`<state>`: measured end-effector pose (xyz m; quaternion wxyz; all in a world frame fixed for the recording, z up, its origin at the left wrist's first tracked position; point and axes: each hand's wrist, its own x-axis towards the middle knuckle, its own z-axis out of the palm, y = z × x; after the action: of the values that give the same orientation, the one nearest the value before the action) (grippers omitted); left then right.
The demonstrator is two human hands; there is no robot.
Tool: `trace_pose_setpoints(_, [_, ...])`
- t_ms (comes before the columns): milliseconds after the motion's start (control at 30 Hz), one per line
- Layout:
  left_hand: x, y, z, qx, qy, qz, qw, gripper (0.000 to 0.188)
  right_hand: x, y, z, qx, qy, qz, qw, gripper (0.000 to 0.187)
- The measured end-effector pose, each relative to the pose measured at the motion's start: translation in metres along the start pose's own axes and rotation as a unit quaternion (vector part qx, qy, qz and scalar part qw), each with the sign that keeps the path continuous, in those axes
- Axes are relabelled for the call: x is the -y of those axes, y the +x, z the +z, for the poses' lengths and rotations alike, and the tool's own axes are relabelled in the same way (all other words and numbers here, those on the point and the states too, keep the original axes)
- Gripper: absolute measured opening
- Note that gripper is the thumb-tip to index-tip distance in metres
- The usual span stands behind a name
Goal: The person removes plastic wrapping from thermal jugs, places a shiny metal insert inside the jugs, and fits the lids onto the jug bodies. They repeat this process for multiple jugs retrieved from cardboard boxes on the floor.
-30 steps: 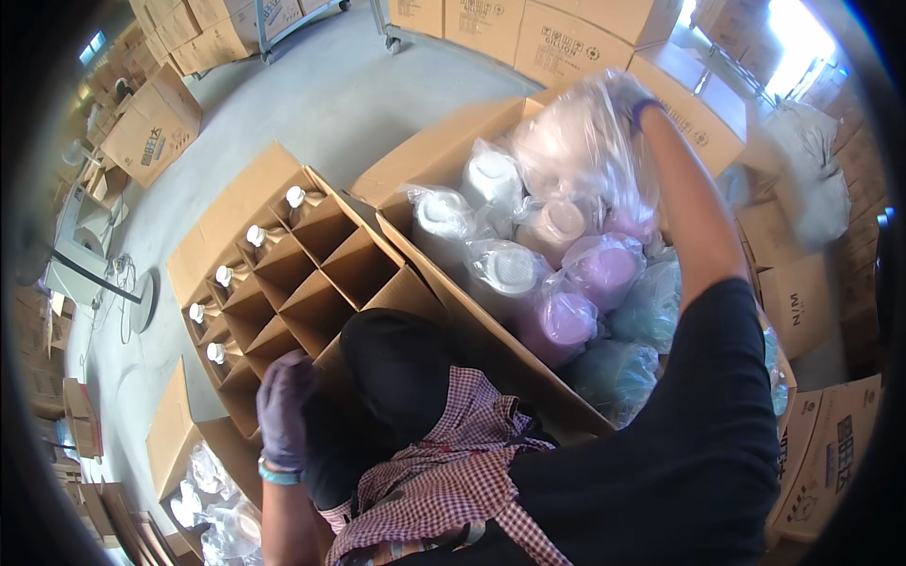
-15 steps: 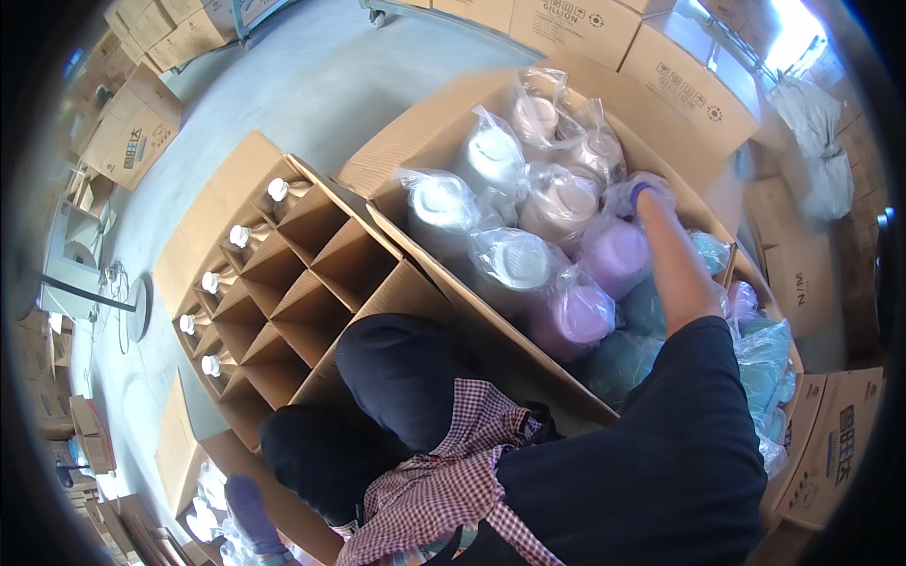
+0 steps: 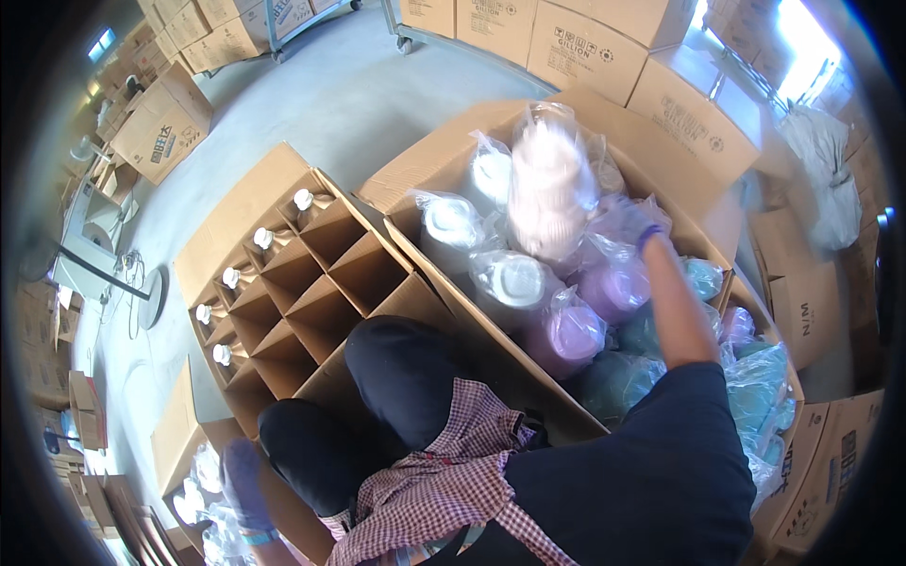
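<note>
My right hand (image 3: pixel 627 223), in a purple glove, grips a pale pink bottle (image 3: pixel 550 193) in a clear plastic bag. The bottle is blurred and stands up out of the large carton (image 3: pixel 491 325). Around it sit white bagged bottles (image 3: pixel 451 223), purple bagged bottles (image 3: pixel 564 340) and teal bagged ones (image 3: pixel 618 385). My gloved left hand (image 3: pixel 243 481) is at the lower left beside a small carton of bagged items (image 3: pixel 203 509), its fingers stretched out, nothing visible in them. Left of the large carton, a divided carton (image 3: pixel 311 363) holds several white-capped bottles (image 3: pixel 264 238) in its outer row of compartments.
Stacked closed cartons (image 3: pixel 590 57) stand on a wheeled cart at the back. At the far left, a stand with a round base (image 3: pixel 153 300) and a cable is on the floor. More cartons (image 3: pixel 821 472) stand at the right. My knees (image 3: pixel 401 363) are close to the divided carton.
The pale pink bottle has risen out of the large carton, and my right hand has shifted slightly left and down. My left hand has moved up a little. The whole view has shifted slightly.
</note>
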<state>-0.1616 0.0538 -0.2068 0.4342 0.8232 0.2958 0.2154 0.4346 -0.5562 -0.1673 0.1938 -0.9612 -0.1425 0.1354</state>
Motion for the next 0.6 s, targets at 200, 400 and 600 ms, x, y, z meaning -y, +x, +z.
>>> trace_pose_setpoints(200, [-0.129, 0.030, 0.081, 0.122, -0.351, -0.048, 0.927, 0.037, 0.106, -0.164, -0.131, -0.140, 0.358, -0.151, 0.911, 0.045])
trace_pose_setpoints(400, [-0.225, -0.009, 0.196, 0.390, -0.615, -0.040, 0.685, 0.105, 0.208, -0.221, -0.059, -0.284, 0.004, -0.435, 0.855, 0.041])
trace_pose_setpoints(600, [-0.148, 0.037, 0.100, 0.168, -0.682, 0.029, 0.711, 0.089, 0.289, -0.188, 0.025, -0.033, 0.073, -0.577, 0.813, 0.051])
